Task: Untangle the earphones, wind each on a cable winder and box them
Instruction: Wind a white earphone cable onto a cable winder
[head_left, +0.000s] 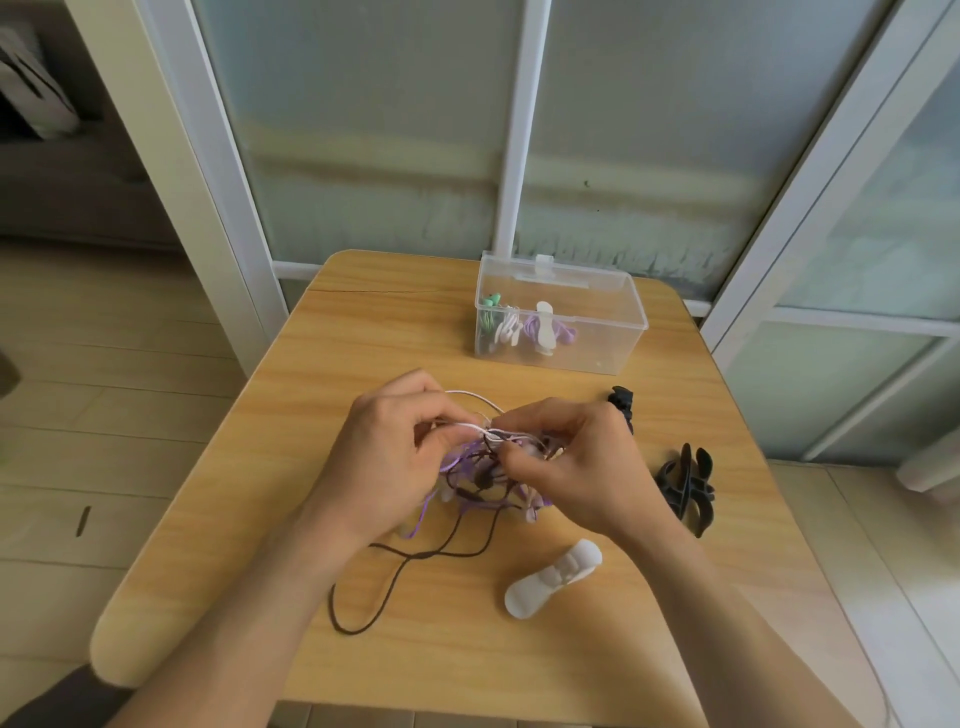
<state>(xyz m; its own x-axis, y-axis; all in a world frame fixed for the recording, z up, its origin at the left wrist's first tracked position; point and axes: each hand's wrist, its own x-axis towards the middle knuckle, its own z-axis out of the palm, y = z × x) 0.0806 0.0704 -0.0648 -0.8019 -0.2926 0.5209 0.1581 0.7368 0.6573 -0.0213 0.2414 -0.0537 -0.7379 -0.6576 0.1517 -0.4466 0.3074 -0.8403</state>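
Note:
A knot of earphone cables (480, 475) in purple, white and dark brown sits mid-table between my hands. My left hand (387, 457) pinches a white strand at the knot's left side. My right hand (566, 465) pinches cords on its right side. A dark brown cord (395, 582) trails in a loop toward the table's near edge. A white cable winder (553, 578) lies empty at the near right. Black winders (685, 486) lie in a pile to the right, one more black winder (622, 401) behind my right hand. A clear plastic box (618, 332) stands open at the far edge.
Inside the box lie wound earphones: green (490, 312), white (508, 328) and purple on a white winder (545, 327). The wooden table (363, 332) is small with rounded corners; frosted glass doors stand right behind it, and floor lies to the left and right.

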